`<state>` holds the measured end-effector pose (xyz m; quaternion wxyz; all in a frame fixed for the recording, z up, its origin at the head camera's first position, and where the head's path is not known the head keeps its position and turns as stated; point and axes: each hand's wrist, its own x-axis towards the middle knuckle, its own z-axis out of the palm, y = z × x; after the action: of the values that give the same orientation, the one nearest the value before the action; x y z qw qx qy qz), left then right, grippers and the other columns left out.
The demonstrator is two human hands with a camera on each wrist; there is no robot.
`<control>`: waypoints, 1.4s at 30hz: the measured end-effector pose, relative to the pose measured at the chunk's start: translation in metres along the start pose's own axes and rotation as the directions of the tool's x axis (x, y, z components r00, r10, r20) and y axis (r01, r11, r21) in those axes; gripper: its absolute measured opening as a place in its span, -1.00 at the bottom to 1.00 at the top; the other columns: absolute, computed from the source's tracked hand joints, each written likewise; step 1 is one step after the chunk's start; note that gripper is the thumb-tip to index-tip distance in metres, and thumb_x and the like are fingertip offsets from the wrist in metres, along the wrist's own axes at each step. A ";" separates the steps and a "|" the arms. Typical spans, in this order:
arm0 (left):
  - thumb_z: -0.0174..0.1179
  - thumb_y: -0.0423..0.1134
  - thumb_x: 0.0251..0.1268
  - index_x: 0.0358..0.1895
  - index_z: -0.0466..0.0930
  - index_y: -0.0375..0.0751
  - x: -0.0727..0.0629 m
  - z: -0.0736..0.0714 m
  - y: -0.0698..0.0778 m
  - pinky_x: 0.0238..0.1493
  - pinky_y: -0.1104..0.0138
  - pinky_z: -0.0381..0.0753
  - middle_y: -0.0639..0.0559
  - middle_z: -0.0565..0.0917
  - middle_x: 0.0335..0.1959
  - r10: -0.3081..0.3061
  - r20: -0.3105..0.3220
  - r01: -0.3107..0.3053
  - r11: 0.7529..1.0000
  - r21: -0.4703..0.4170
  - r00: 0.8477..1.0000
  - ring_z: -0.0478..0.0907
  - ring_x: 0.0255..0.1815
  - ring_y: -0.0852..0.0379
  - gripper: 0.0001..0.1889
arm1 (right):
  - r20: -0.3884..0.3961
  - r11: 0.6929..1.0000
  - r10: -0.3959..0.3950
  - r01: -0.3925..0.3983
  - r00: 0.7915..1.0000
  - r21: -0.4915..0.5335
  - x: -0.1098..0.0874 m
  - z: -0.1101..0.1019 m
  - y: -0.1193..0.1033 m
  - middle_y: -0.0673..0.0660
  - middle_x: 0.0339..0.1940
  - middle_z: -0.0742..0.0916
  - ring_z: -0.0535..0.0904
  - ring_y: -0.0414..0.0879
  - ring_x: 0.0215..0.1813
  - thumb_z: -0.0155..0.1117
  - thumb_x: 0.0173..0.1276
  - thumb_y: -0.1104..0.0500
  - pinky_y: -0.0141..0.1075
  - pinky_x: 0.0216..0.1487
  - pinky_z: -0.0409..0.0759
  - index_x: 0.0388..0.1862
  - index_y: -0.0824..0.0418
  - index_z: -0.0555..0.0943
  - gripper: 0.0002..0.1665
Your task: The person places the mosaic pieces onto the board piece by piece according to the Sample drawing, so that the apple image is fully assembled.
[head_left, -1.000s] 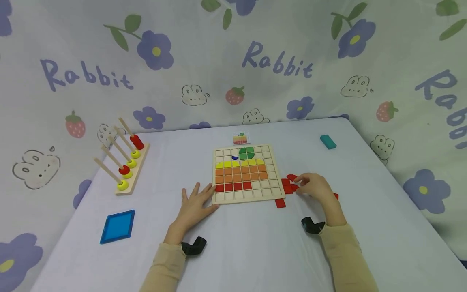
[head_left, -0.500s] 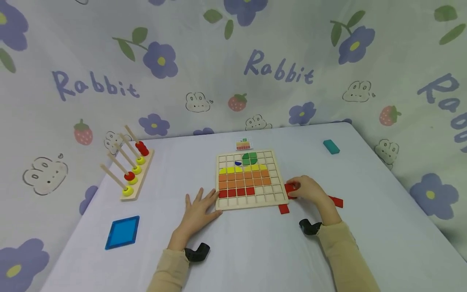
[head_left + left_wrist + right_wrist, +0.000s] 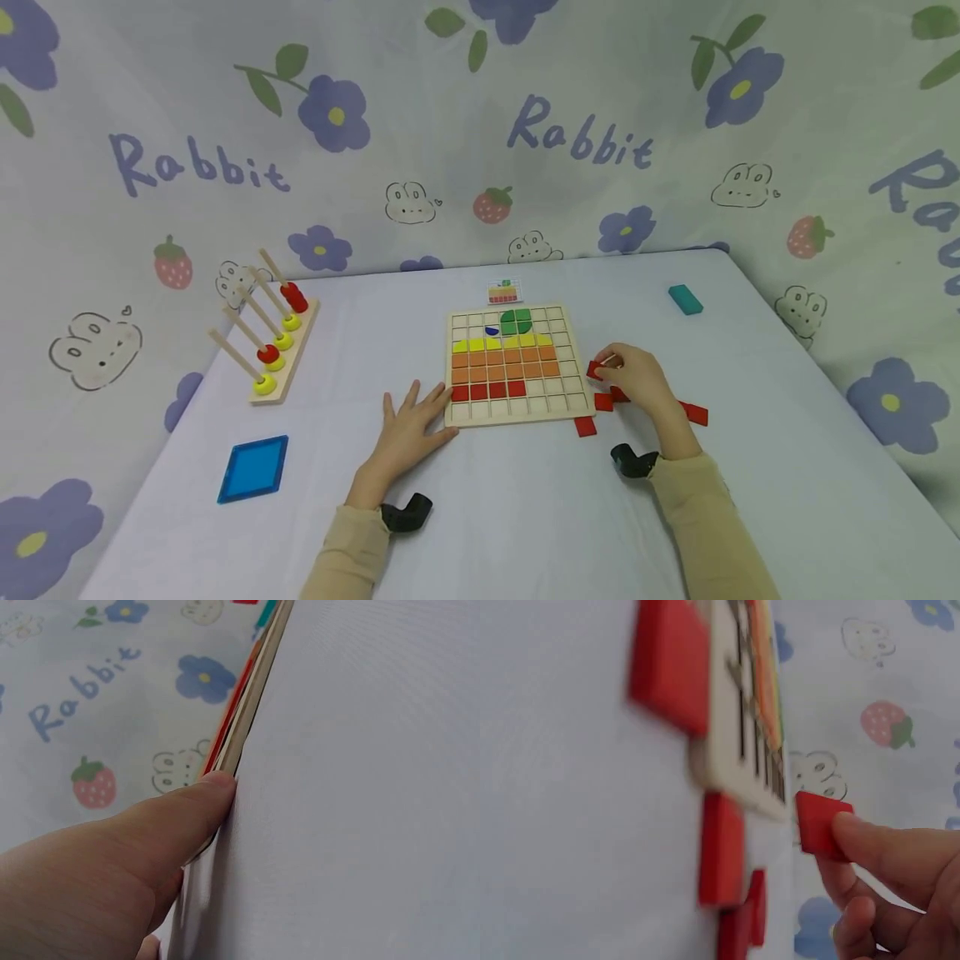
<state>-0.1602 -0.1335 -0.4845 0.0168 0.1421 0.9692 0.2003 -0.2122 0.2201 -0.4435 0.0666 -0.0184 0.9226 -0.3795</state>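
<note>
A wooden grid board [image 3: 557, 400] lies mid-table with green, blue, yellow, orange and red tiles in its cells. Its lower red row fills cells from the left edge. My left hand [image 3: 408, 429] is spread flat at the board's left front corner; in the left wrist view the thumb [image 3: 172, 817] touches the board's edge. Between thumb and fingers my right hand [image 3: 633, 375] pinches a red square tile [image 3: 821, 825], just off the board's right side. Below that hand lie loose red tiles [image 3: 603, 402], and another red tile [image 3: 586, 427] sits by the board's front right corner.
A small pattern card [image 3: 504, 291] lies behind the board. At the left stand a bead-and-peg rack [image 3: 281, 371] and a blue square tray [image 3: 253, 469]. A teal block [image 3: 686, 299] is at the back right. More red pieces [image 3: 696, 413] lie beyond my right wrist.
My right hand has reached into the pile of red pieces and lifted a red square tile toward the board's right edge. My left hand stays at the board. The head view has shifted slightly.
</note>
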 end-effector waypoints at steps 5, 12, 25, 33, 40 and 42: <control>0.16 0.14 0.17 0.38 0.22 -0.02 0.002 -0.001 0.001 0.24 -0.30 -0.48 0.03 0.23 0.40 0.007 -0.005 -0.007 1.000 0.014 1.000 -0.12 0.46 -0.22 -0.28 | 0.043 0.995 -0.056 0.052 0.998 0.090 0.007 0.009 -0.026 0.20 -0.12 0.65 0.48 0.08 -0.04 0.21 0.29 0.20 -0.11 -0.05 0.49 -0.07 0.23 0.60 -0.76; 0.18 0.13 0.16 0.38 0.23 -0.02 0.003 -0.001 0.004 0.24 -0.31 -0.47 0.04 0.23 0.40 0.011 -0.004 -0.011 1.000 0.003 1.000 -0.13 0.46 -0.21 -0.28 | 0.108 0.991 -0.131 0.128 0.986 0.031 0.017 0.040 -0.043 0.12 -0.23 0.69 0.52 0.00 -0.15 0.23 0.27 0.22 -0.15 -0.11 0.50 -0.21 0.20 0.67 -0.85; 0.16 0.15 0.17 0.38 0.23 0.00 0.004 -0.003 0.004 0.24 -0.31 -0.46 0.05 0.23 0.40 0.022 0.000 -0.022 0.999 0.023 1.000 -0.11 0.46 -0.21 -0.29 | 0.067 0.997 -0.068 0.069 0.995 -0.023 0.017 0.056 -0.047 0.02 -0.36 0.70 0.51 -0.07 -0.23 0.31 0.19 0.20 -0.23 -0.18 0.48 -0.36 0.12 0.71 -0.94; 0.16 0.14 0.17 0.38 0.22 -0.01 0.003 -0.004 0.003 0.25 -0.30 -0.46 0.05 0.22 0.40 0.001 0.014 -0.002 1.000 0.022 1.000 -0.13 0.46 -0.20 -0.28 | 0.085 0.997 -0.057 0.062 0.995 -0.053 0.015 0.051 -0.046 0.07 -0.24 0.70 0.52 -0.03 -0.15 0.31 0.20 0.17 -0.21 -0.19 0.49 -0.24 0.13 0.71 -0.84; 0.17 0.13 0.16 0.37 0.23 -0.03 0.002 -0.004 0.003 0.24 -0.31 -0.45 0.04 0.23 0.39 0.003 0.011 -0.003 1.000 0.015 1.000 -0.12 0.46 -0.22 -0.28 | 0.011 0.998 -0.037 0.038 0.999 -0.050 0.003 0.011 -0.023 0.20 -0.17 0.68 0.50 0.10 -0.08 0.20 0.24 0.25 -0.12 -0.15 0.49 -0.13 0.24 0.65 -0.77; 0.17 0.14 0.16 0.38 0.23 -0.03 0.002 -0.004 0.002 0.25 -0.31 -0.46 0.04 0.23 0.39 0.004 0.012 -0.004 1.000 0.012 1.000 -0.12 0.46 -0.22 -0.28 | 0.011 0.999 0.011 -0.010 1.000 -0.051 -0.002 0.000 -0.013 0.22 -0.13 0.66 0.48 0.09 -0.09 0.19 0.24 0.26 -0.15 -0.19 0.49 -0.11 0.25 0.64 -0.76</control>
<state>-0.1617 -0.1323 -0.4800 0.0212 0.1454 0.9700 0.1939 -0.2103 0.2108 -0.4338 0.0732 -0.0174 0.9316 -0.3557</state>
